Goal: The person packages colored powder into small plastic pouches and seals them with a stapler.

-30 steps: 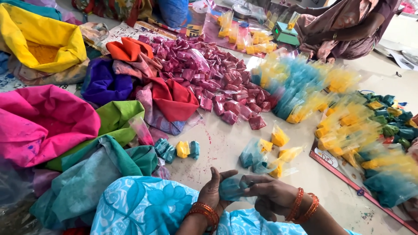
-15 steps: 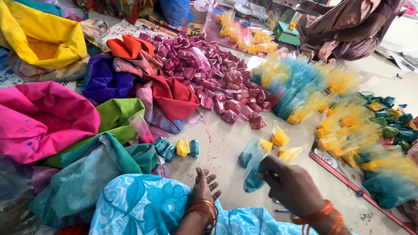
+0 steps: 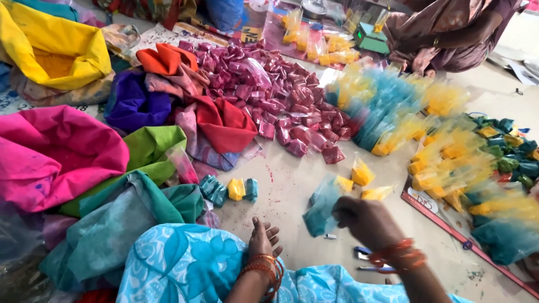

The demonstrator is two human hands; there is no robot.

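Up went the right hand [image 3: 368, 221] since 1 second ago, and it now pinches a teal packet [image 3: 321, 206] that hangs above the floor [image 3: 292, 185]. Both hands were together on the packet before. Now the left hand [image 3: 264, 238] rests open and flat on the blue flowered cloth [image 3: 185, 264], letting go. Pale floor with pink dust carries everything. Far in the middle lies a pile of pink packets [image 3: 281, 95]. Yellow and teal packets [image 3: 449, 146] spread on the right. Bright cloth bags [image 3: 62, 151] sit on the left.
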